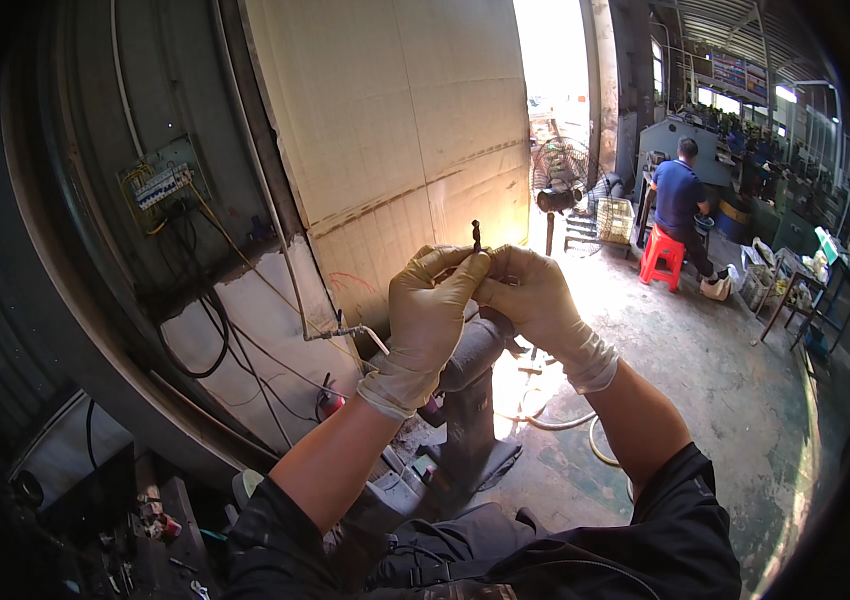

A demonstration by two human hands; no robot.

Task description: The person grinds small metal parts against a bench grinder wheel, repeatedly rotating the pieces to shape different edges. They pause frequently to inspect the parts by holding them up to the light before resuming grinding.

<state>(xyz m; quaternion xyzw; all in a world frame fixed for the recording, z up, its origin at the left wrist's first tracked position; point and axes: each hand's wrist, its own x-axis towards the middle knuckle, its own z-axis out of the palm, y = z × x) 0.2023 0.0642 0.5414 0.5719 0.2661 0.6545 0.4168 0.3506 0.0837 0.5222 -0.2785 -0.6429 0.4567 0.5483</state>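
Note:
A short dark drill bit (pixel 476 236), its outline twisted, stands upright between my gloved fingertips. My left hand (pixel 431 315) pinches it low down, thumb and forefinger pressed together. Close against it, my right hand (pixel 537 300) is also closed at the bit's lower end, its fingertips touching those of the left. Both hands wear pale, thin gloves. The bit's bottom is hidden by the fingers. Below the hands, partly covered by them, is a dark pedestal grinder (pixel 472 355) on a column.
An electrical box (pixel 160 187) with loose cables hangs on the left wall. A red fire extinguisher (pixel 330 402) is low beside the grinder. A hose (pixel 557 425) curls on the floor. A person (pixel 682 195) sits on a red stool (pixel 661 256) at right, near a caged fan (pixel 557 175).

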